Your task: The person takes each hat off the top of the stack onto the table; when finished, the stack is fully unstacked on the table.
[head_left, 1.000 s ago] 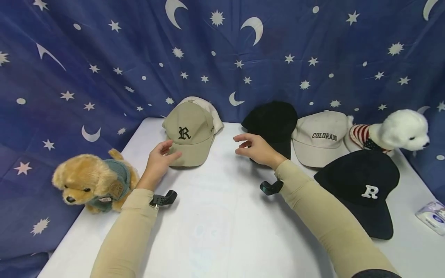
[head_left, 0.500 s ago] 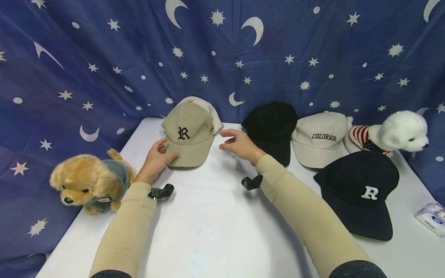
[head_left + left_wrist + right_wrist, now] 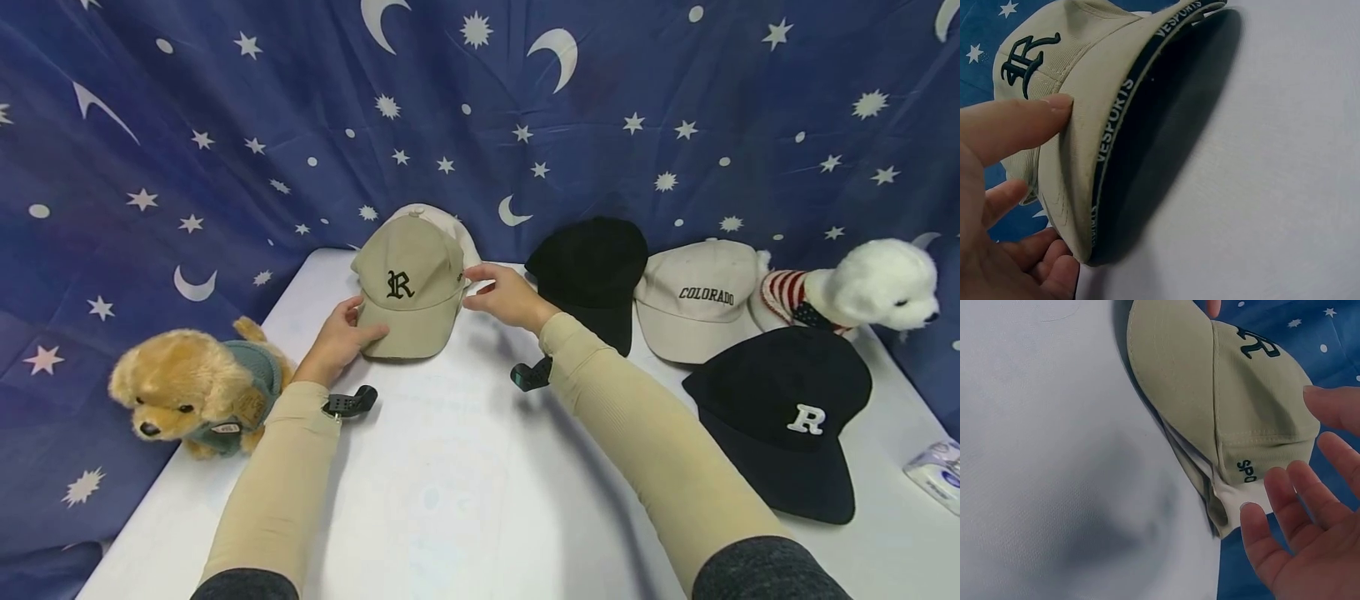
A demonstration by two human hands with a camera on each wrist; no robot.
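Note:
A khaki baseball cap (image 3: 408, 262) with a dark letter R sits at the back of the table, stacked in front of a whitish cap (image 3: 459, 232). My left hand (image 3: 337, 340) holds the khaki cap's brim at its left side. In the left wrist view, the thumb (image 3: 1029, 122) lies over the brim (image 3: 1094, 106), with fingers (image 3: 1044, 250) curled at its edge. At the cap's right side, my right hand (image 3: 510, 296) has its fingers spread and loosely bent. The right wrist view shows its fingertips (image 3: 1279, 481) close by the cap's side lettering (image 3: 1246, 470).
Right of the stack are a black cap (image 3: 588, 262), a beige COLORADO cap (image 3: 697, 279) and a black cap with a white R (image 3: 780, 400). A white plush dog (image 3: 877, 283) and tissue pack (image 3: 937, 477) lie farther right. A tan plush dog (image 3: 172, 383) sits left.
My right hand has moved left from beside the black cap to the khaki cap's right side. The left hand has moved slightly in, its thumb now over the brim.

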